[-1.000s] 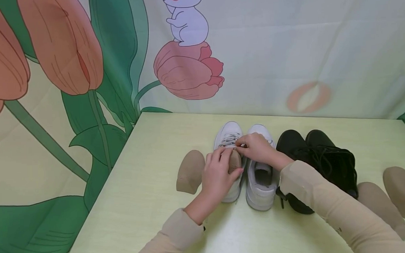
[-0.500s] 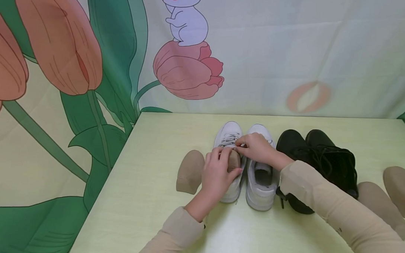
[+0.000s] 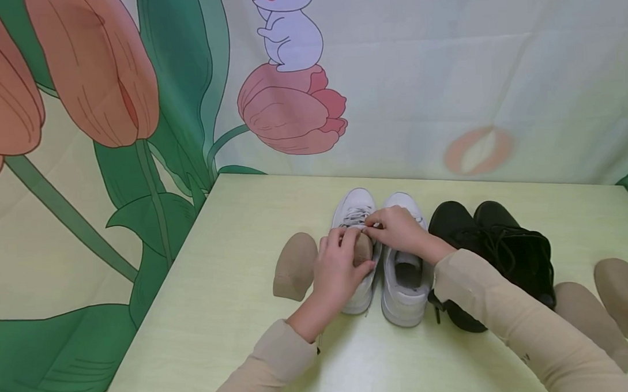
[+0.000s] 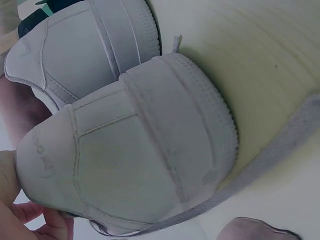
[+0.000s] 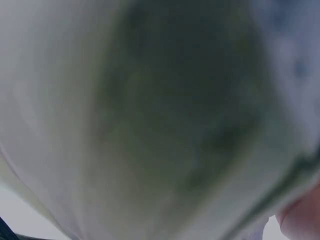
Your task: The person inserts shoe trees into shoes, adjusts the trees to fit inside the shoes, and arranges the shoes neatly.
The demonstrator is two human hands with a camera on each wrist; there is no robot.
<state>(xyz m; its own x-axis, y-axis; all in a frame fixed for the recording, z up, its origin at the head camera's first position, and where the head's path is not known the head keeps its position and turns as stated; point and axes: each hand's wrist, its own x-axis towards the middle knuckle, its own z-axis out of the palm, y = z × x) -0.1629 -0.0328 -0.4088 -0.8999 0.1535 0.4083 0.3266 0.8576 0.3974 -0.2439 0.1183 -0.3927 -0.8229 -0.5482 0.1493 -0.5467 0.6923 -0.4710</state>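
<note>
In the head view my left hand (image 3: pixel 341 267) grips a beige shoe insert (image 3: pixel 363 249) at the opening of the left white sneaker (image 3: pixel 357 203). The insert's lower part is hidden by my fingers. My right hand (image 3: pixel 398 227) pinches the sneaker's tongue (image 3: pixel 358 228) just below the laces, thumb and forefinger together. Its wrist passes over the right white sneaker (image 3: pixel 405 299), which stands alongside. The left wrist view shows the left sneaker's heel (image 4: pixel 135 155), with fingers (image 4: pixel 30 220) at its opening edge. A blurred pale shoe fills the right wrist view, with a fingertip (image 5: pixel 302 215) at lower right.
Another beige insert (image 3: pixel 296 267) lies left of the sneakers. A pair of black lace-up shoes (image 3: pixel 502 241) stands to the right, partly under the right sleeve (image 3: pixel 526 321). Two more inserts, one nearer (image 3: pixel 593 319) and one farther right (image 3: pixel 624 295), lie on the pale table (image 3: pixel 219 314).
My left hand and the insert have shifted very slightly to the left. The right hand keeps its pinch in the same spot.
</note>
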